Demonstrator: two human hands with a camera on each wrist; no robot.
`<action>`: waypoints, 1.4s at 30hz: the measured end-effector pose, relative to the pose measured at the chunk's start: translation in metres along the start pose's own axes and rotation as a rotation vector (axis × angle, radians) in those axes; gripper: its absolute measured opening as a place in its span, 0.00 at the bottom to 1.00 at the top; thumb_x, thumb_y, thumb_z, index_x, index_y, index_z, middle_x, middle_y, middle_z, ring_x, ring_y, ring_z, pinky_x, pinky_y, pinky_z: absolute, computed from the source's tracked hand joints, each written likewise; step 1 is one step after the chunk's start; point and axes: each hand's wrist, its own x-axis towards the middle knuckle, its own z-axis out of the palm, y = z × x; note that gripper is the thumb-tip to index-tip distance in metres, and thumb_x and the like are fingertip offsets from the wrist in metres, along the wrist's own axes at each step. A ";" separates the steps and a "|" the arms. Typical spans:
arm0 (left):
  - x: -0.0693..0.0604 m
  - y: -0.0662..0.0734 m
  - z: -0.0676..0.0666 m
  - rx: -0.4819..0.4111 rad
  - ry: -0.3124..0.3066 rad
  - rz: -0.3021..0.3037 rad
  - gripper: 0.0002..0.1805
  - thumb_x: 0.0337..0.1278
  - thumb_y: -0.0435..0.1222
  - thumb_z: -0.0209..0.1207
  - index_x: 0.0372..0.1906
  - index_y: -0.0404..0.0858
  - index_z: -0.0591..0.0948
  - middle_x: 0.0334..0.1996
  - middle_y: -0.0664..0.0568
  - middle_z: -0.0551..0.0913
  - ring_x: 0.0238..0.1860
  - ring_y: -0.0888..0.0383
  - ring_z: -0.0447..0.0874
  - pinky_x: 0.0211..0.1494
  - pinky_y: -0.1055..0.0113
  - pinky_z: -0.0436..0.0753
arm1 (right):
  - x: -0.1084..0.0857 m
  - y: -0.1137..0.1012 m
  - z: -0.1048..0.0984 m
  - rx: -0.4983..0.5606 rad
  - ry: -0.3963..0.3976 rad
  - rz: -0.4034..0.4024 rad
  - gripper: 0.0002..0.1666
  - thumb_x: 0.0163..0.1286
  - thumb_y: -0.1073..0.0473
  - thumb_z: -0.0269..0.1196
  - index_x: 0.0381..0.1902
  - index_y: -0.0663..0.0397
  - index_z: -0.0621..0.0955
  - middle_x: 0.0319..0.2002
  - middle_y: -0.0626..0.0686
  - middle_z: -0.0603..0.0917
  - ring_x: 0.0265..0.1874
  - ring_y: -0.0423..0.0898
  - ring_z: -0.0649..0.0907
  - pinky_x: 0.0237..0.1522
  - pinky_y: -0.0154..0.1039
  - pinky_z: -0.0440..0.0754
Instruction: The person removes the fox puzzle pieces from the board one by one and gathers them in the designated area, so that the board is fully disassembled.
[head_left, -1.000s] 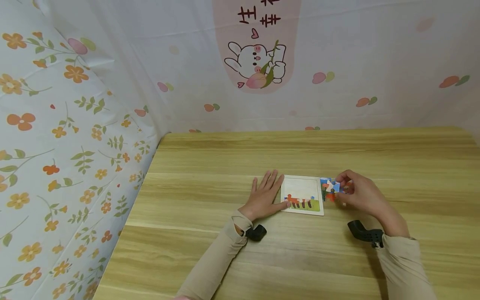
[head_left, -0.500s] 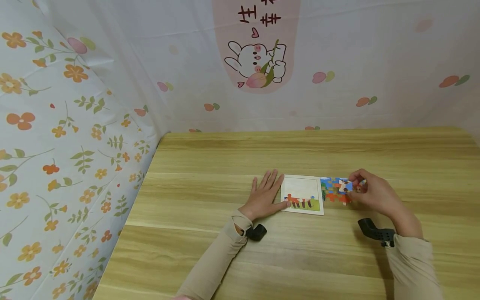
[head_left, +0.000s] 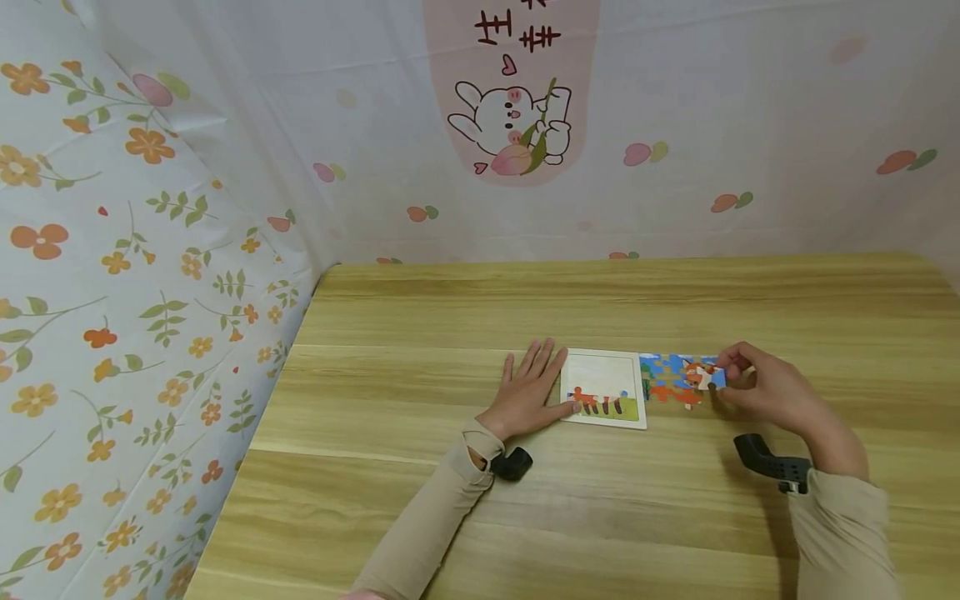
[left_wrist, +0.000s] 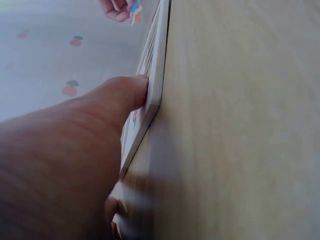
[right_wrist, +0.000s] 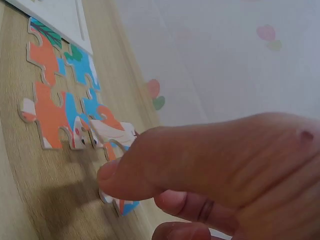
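Note:
A shallow white puzzle tray (head_left: 600,368) lies flat on the table, with joined pieces showing orange, dark stripes and green (head_left: 609,408) along its near side. My left hand (head_left: 522,397) rests flat at the tray's left edge, fingers spread. Its thumb (left_wrist: 135,90) presses on the tray's near left corner. To the right of the tray, my right hand (head_left: 783,400) pinches a cream, orange and blue puzzle piece (head_left: 707,380) between thumb and fingers, over loose jigsaw pieces (right_wrist: 50,112). The thumb hides part of the held piece in the right wrist view.
Several orange, blue and green pieces (head_left: 660,392) lie close together against the tray's right side. The wood-grain table (head_left: 420,325) backs onto a white printed cloth (head_left: 675,208). A floral cloth (head_left: 150,350) hangs along the left edge.
My right hand has moved to the right with the pinched piece, away from the tray, uncovering more loose pieces. My left hand and the tray have stayed in place.

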 end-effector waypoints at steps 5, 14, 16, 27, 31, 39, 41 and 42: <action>0.000 0.000 0.000 0.000 -0.002 -0.002 0.45 0.61 0.61 0.46 0.74 0.46 0.44 0.73 0.50 0.37 0.72 0.55 0.28 0.68 0.46 0.33 | -0.002 0.004 -0.002 0.013 -0.031 0.003 0.20 0.56 0.68 0.64 0.45 0.66 0.70 0.31 0.52 0.69 0.23 0.39 0.70 0.23 0.34 0.67; 0.001 0.001 0.000 0.016 -0.006 -0.014 0.45 0.60 0.61 0.46 0.74 0.47 0.43 0.73 0.51 0.37 0.72 0.55 0.29 0.68 0.46 0.33 | -0.004 0.012 -0.004 0.029 -0.060 -0.006 0.19 0.57 0.68 0.64 0.44 0.68 0.71 0.29 0.52 0.69 0.23 0.38 0.70 0.23 0.34 0.66; 0.001 0.001 0.000 0.019 -0.006 -0.015 0.45 0.60 0.61 0.46 0.74 0.47 0.44 0.73 0.51 0.37 0.72 0.55 0.29 0.68 0.46 0.34 | -0.004 0.014 -0.004 0.034 -0.059 -0.014 0.19 0.57 0.69 0.64 0.44 0.69 0.71 0.28 0.51 0.68 0.23 0.37 0.69 0.22 0.34 0.65; 0.000 0.000 0.000 0.005 0.000 -0.009 0.45 0.61 0.61 0.47 0.74 0.46 0.44 0.73 0.50 0.38 0.72 0.54 0.30 0.68 0.46 0.33 | -0.005 0.019 -0.003 0.070 -0.088 -0.030 0.18 0.55 0.71 0.63 0.41 0.70 0.70 0.24 0.49 0.66 0.21 0.36 0.66 0.22 0.34 0.63; 0.000 0.000 0.001 0.006 0.004 -0.004 0.45 0.61 0.61 0.46 0.74 0.46 0.44 0.73 0.50 0.38 0.72 0.54 0.30 0.68 0.46 0.34 | -0.005 0.021 -0.001 0.088 -0.109 -0.026 0.18 0.55 0.71 0.64 0.41 0.70 0.70 0.23 0.48 0.65 0.21 0.36 0.65 0.22 0.34 0.62; -0.001 0.001 0.000 -0.003 0.008 -0.001 0.45 0.61 0.60 0.47 0.74 0.46 0.44 0.73 0.49 0.38 0.72 0.53 0.30 0.68 0.46 0.34 | -0.004 0.027 0.001 0.112 -0.131 -0.033 0.17 0.55 0.73 0.63 0.40 0.70 0.69 0.23 0.48 0.65 0.21 0.37 0.65 0.22 0.34 0.62; -0.001 0.001 0.000 -0.002 0.007 -0.001 0.44 0.61 0.60 0.47 0.74 0.46 0.44 0.73 0.49 0.38 0.72 0.54 0.30 0.68 0.46 0.34 | -0.004 0.028 0.002 0.114 -0.132 -0.039 0.17 0.55 0.73 0.64 0.40 0.70 0.69 0.22 0.48 0.65 0.20 0.37 0.65 0.22 0.34 0.63; -0.001 0.001 0.000 -0.002 0.007 -0.002 0.44 0.61 0.60 0.47 0.74 0.46 0.44 0.73 0.49 0.38 0.72 0.54 0.30 0.68 0.46 0.34 | -0.004 0.028 0.002 0.115 -0.133 -0.041 0.17 0.55 0.73 0.64 0.40 0.70 0.70 0.22 0.48 0.65 0.20 0.37 0.65 0.22 0.34 0.63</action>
